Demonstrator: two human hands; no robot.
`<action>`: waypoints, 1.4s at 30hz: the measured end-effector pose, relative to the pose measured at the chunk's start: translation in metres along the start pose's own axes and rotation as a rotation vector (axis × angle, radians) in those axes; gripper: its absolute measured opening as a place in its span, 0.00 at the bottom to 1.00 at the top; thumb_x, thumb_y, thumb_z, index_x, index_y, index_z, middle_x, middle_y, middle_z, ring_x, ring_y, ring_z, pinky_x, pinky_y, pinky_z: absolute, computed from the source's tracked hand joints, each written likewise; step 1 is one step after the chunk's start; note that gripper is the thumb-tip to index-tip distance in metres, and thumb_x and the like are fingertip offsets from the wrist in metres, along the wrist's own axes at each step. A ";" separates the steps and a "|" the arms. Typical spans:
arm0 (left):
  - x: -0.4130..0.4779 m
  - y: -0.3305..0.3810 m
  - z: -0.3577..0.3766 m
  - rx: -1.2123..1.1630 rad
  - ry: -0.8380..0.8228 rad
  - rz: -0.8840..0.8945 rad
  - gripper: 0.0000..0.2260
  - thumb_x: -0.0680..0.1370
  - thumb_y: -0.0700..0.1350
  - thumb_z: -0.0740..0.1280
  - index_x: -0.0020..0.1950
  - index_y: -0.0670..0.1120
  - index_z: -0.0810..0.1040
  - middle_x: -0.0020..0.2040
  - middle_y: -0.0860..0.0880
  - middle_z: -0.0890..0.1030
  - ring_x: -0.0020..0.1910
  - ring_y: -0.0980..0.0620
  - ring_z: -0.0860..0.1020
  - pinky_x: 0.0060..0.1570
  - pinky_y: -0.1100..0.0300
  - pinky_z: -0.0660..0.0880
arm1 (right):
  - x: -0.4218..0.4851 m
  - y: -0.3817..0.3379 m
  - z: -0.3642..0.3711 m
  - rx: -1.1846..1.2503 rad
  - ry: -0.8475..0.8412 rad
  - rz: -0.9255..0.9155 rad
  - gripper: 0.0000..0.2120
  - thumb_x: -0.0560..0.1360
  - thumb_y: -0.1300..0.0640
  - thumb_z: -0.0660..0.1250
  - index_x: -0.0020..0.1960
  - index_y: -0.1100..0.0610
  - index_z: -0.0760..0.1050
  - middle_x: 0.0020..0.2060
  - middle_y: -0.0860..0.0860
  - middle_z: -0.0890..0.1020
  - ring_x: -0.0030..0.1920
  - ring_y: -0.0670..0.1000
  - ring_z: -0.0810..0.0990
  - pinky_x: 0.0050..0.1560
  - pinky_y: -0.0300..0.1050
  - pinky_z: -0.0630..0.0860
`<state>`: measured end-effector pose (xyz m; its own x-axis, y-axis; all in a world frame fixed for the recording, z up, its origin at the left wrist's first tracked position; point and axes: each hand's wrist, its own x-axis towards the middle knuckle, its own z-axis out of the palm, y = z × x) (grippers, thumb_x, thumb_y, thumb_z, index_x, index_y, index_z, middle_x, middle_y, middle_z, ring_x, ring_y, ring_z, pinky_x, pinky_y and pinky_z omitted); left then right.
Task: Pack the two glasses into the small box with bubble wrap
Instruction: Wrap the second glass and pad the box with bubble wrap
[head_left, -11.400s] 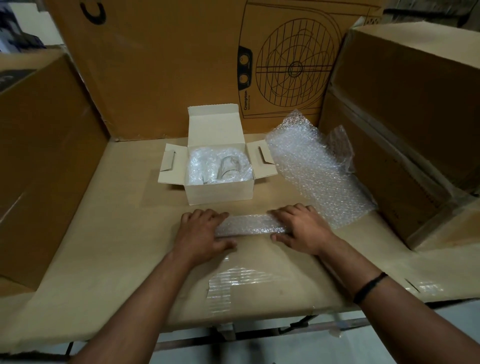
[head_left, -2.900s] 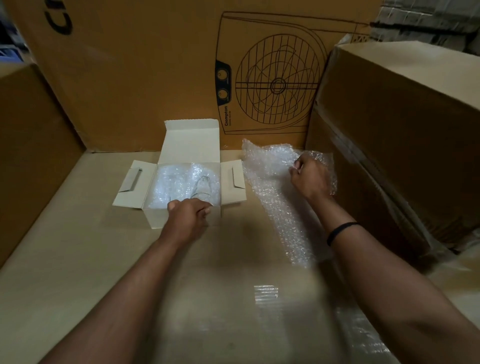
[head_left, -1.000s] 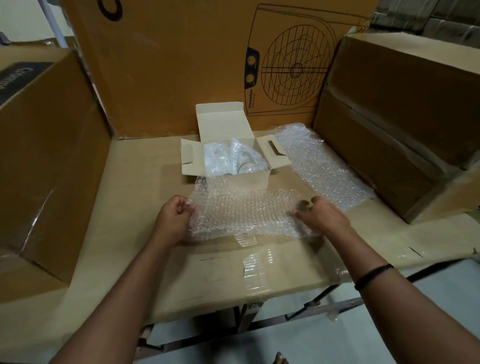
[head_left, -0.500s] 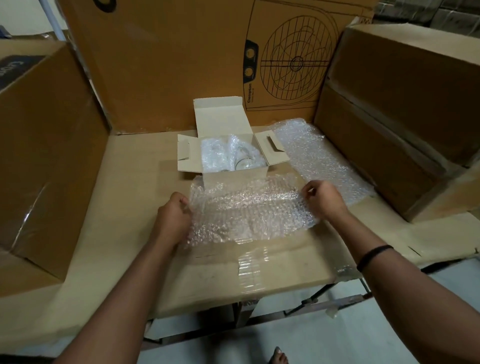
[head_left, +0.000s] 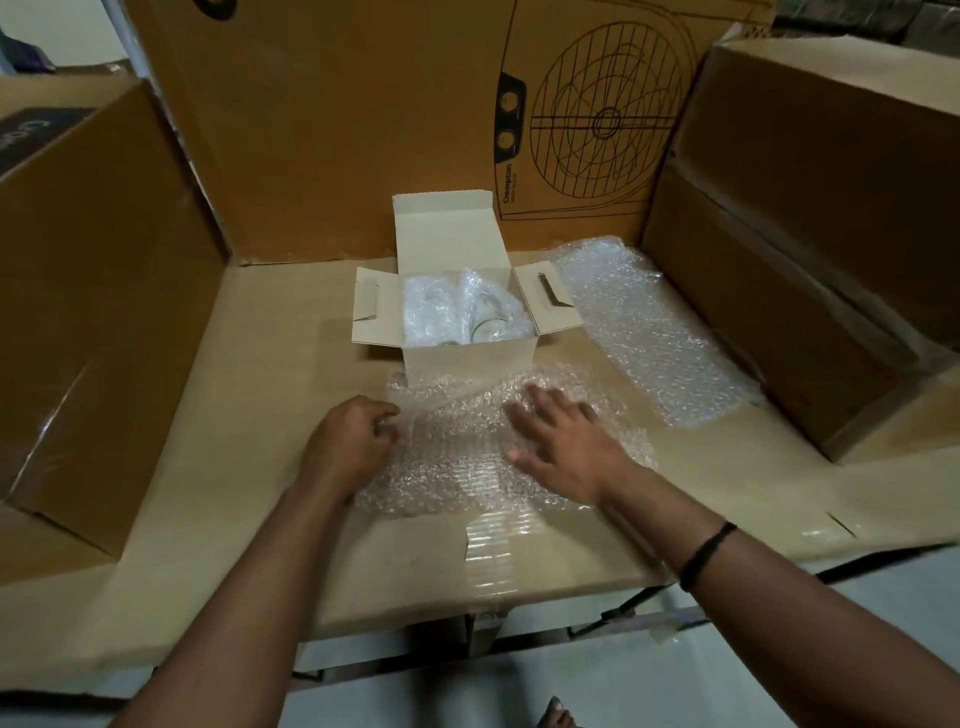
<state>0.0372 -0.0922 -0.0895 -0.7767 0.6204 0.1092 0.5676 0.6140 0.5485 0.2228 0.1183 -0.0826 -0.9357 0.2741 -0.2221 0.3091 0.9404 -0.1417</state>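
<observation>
Bubble-wrap sheet (head_left: 467, 452) lies flat on bench (head_left: 260, 415) at frame centre, touching front of small box (head_left: 467, 358) w/ wrapped glasses (head_left: 485, 317) inside; left hand (head_left: 345, 441) pinches its left edge, right hand (head_left: 561, 441) spread flat on top, so prob. best to anchor w/ right & fold evenly to box-opening size.

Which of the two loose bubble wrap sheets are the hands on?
The near sheet, in front of the small box: left hand pinches its edge, right hand lies flat on it. The other sheet, right of the box, is untouched.
</observation>
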 end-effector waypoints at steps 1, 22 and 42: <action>0.000 -0.001 0.000 0.008 -0.007 -0.012 0.12 0.75 0.43 0.69 0.57 0.47 0.83 0.56 0.48 0.82 0.53 0.48 0.79 0.53 0.57 0.74 | 0.002 0.004 0.005 -0.034 -0.079 -0.030 0.39 0.74 0.27 0.39 0.79 0.42 0.38 0.78 0.48 0.37 0.79 0.56 0.38 0.75 0.61 0.38; 0.015 -0.007 0.005 -0.020 0.102 0.282 0.08 0.69 0.41 0.72 0.43 0.53 0.85 0.63 0.58 0.75 0.64 0.49 0.68 0.57 0.56 0.56 | -0.002 0.007 0.015 -0.041 -0.022 -0.176 0.39 0.75 0.27 0.43 0.80 0.45 0.40 0.79 0.50 0.40 0.78 0.52 0.38 0.76 0.61 0.37; 0.037 0.021 -0.002 -0.564 -0.036 0.050 0.24 0.75 0.37 0.71 0.69 0.48 0.72 0.57 0.49 0.79 0.55 0.51 0.76 0.57 0.56 0.74 | -0.026 -0.051 -0.011 0.567 0.070 -0.040 0.12 0.80 0.57 0.64 0.61 0.56 0.81 0.50 0.50 0.85 0.44 0.47 0.81 0.47 0.41 0.74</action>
<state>0.0198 -0.0571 -0.0717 -0.7373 0.6642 0.1233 0.3619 0.2342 0.9023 0.2299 0.0657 -0.0593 -0.9515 0.2714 -0.1447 0.2983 0.7004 -0.6484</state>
